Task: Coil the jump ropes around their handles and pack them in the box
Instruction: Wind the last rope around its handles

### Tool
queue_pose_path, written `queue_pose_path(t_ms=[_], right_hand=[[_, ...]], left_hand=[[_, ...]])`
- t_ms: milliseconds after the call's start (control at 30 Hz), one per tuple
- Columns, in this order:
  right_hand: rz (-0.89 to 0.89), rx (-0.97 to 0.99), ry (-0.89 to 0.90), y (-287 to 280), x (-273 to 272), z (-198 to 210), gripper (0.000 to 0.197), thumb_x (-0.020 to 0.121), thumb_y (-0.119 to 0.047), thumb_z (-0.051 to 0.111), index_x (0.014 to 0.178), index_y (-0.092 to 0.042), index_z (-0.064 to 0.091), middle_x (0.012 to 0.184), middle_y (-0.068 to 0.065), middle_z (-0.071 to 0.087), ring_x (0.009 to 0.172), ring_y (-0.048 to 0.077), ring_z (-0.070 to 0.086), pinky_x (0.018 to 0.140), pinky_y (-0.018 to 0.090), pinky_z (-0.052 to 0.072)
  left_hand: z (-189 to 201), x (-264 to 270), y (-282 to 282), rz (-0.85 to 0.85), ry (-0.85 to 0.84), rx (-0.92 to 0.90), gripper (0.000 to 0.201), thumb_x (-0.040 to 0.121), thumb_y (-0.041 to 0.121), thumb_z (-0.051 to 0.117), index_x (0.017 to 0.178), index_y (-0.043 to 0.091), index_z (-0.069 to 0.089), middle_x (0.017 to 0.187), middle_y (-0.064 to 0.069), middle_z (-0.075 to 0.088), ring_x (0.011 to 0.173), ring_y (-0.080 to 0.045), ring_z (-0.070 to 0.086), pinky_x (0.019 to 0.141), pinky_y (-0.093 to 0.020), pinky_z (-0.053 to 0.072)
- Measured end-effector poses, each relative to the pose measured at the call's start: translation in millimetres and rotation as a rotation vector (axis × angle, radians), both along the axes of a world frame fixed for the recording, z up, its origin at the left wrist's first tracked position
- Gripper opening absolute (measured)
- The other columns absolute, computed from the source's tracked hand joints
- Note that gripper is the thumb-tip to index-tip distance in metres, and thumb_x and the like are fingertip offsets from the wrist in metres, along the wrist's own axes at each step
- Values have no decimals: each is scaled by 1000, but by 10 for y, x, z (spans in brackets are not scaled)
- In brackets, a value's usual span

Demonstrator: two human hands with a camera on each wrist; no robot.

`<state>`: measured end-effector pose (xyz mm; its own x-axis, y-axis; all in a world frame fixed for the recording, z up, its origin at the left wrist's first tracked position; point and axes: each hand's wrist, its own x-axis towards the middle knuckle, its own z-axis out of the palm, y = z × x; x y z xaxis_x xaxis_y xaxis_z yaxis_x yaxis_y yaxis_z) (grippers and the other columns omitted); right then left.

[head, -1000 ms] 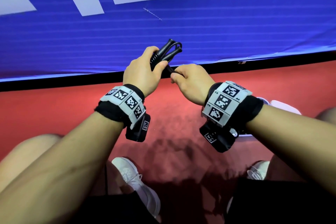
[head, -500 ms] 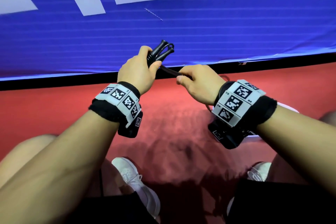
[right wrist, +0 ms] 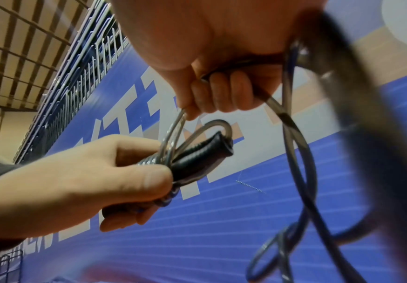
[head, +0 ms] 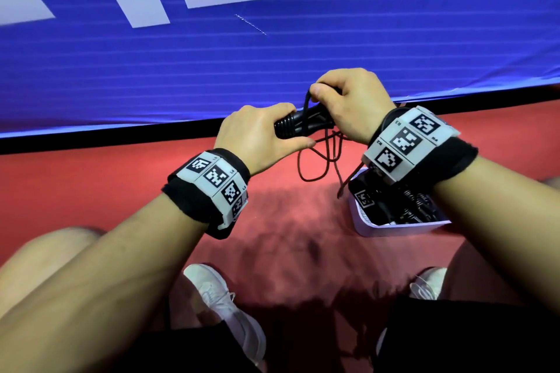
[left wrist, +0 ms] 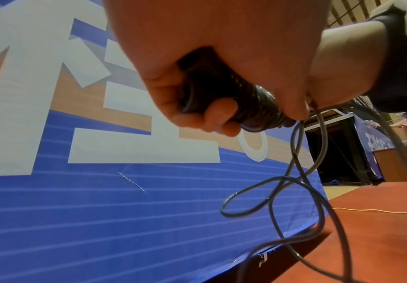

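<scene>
My left hand (head: 266, 133) grips the two black ribbed jump-rope handles (head: 300, 124), held side by side and roughly level in front of me. The same handles (right wrist: 197, 159) stick out of that fist in the right wrist view, with a few turns of cord round them. My right hand (head: 345, 106) is above and to the right of them, fingers curled round the thin dark cord (head: 306, 106). Loose loops of cord (head: 321, 160) hang below both hands. A white box (head: 394, 228) stands on the red floor under my right wrist, with coiled black ropes inside.
A blue banner (head: 212, 63) with white lettering stands close ahead, its black lower edge meeting the red floor (head: 91, 191). My knees and white shoes (head: 218, 303) are below the hands. A thin orange cable (left wrist: 379, 210) lies on the floor far right.
The handles have tipped from pointing up-right to lying nearly level. My right hand has risen from beside them to above them, carrying the cord over. The view has shifted, showing the white box.
</scene>
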<state>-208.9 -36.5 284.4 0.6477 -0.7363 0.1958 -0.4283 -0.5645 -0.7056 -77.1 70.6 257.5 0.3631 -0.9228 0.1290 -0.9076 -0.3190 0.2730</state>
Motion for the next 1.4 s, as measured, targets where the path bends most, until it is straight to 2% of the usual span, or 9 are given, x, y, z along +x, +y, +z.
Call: queue_pose_path(t_ms=[133,400,567,667,867,1067,1133,1267,1400], right_hand=[[-22,81,-20,-58,17,-21,23,90,-29,57,76,-14,68,57,-2,49,53,9,42,48,13,31],[1,359,-107,-184,-7,-43,27,83,-28,68,60,-16,62,51,-1,41,44,9,36,46,18,32],[163,585,-73,-283,-9,-149,15,79,-30,68,82,-16,74,87,4,72,85,20,67,87,33,50],[257,761,-39,-323,-6,-228,18,78,-33,66,76,-16,70,84,8,67,80,25,61,81,39,46],[-167,456,-207,-324,176,-462,28,80,6,51,88,-13,71,90,4,67,92,19,62,97,31,46],[358,611,-201,75,282,-537,50,75,19,55,120,-2,53,108,9,62,99,14,60,90,24,47],[331,621,-284,82,320,-576,40,79,14,58,114,-3,53,100,9,64,94,14,61,93,27,47],[373,544,-285,101,345,-598,5,79,-9,64,80,-10,60,74,0,66,81,16,64,92,33,47],[273,547,-221,175,376,-728,21,92,-3,50,74,-13,53,64,6,58,54,14,58,76,46,53]], left_hand=[[-20,-75,26,-56,-9,-54,43,77,66,62,109,37,63,65,13,49,68,-17,44,63,-28,36],[-36,-122,96,-187,-18,-253,44,80,57,57,109,25,67,62,14,51,63,-27,59,59,-28,35],[-42,-147,118,-200,-13,-299,58,79,54,59,130,26,56,65,7,61,63,-29,62,61,-31,46],[-77,-135,127,-282,-55,-357,54,82,53,54,133,35,54,60,4,60,55,-26,57,53,-31,46],[-15,-9,47,71,308,-348,41,81,53,62,116,33,62,87,11,68,83,-17,62,77,-29,49],[32,8,-11,55,732,-401,22,89,32,65,103,16,66,64,4,61,42,-12,50,52,-27,42],[57,4,-5,7,809,-386,23,92,29,62,106,11,66,69,-10,64,39,-18,49,46,-25,41],[120,6,20,-79,915,-370,21,94,26,59,104,9,65,75,-9,64,45,-23,49,45,-21,39],[163,66,8,-82,953,-408,12,96,22,57,103,13,60,65,5,60,49,-21,50,45,-22,42]])
